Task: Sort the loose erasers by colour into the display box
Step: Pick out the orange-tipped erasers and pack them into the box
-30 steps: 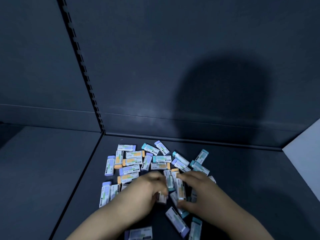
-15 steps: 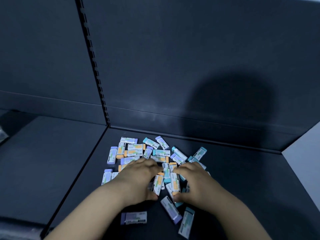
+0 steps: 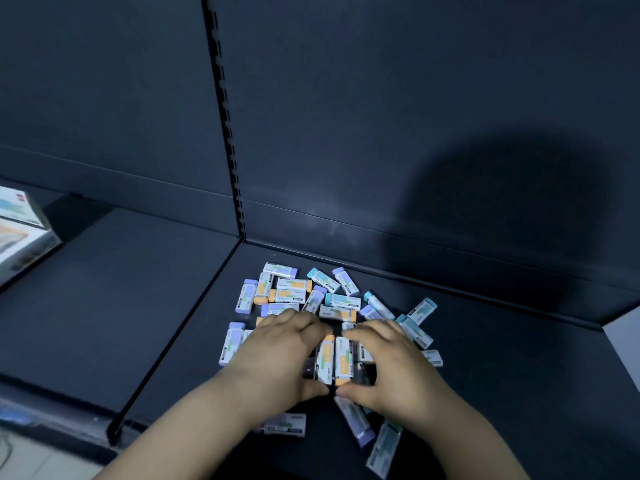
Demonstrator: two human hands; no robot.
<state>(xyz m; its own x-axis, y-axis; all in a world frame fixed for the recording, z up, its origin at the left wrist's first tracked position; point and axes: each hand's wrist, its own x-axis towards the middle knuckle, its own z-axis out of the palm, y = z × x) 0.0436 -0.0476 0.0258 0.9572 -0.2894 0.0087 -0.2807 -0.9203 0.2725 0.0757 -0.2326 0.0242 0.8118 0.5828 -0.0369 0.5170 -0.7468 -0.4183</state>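
Several loose erasers in white sleeves with purple, teal or orange ends lie in a pile (image 3: 332,303) on a dark shelf. My left hand (image 3: 282,358) and my right hand (image 3: 391,368) meet at the pile's near side. Between them two orange erasers stand side by side. The left one (image 3: 326,358) is pinched lengthwise between my left fingers and thumb. My right hand pinches the right one (image 3: 344,362) the same way. Both hands cover more erasers. A white printed box (image 3: 20,233) sits at the far left edge; its inside is hidden.
A slotted upright post (image 3: 225,133) splits the dark back wall, and a thin divider (image 3: 180,334) runs forward from it across the shelf floor. A pale side panel (image 3: 623,344) closes the right end. Stray erasers (image 3: 285,424) lie near the front edge.
The two orange erasers have been drawn out of the pile and set side by side between my hands. The view has swung left, which brings the white box into sight.
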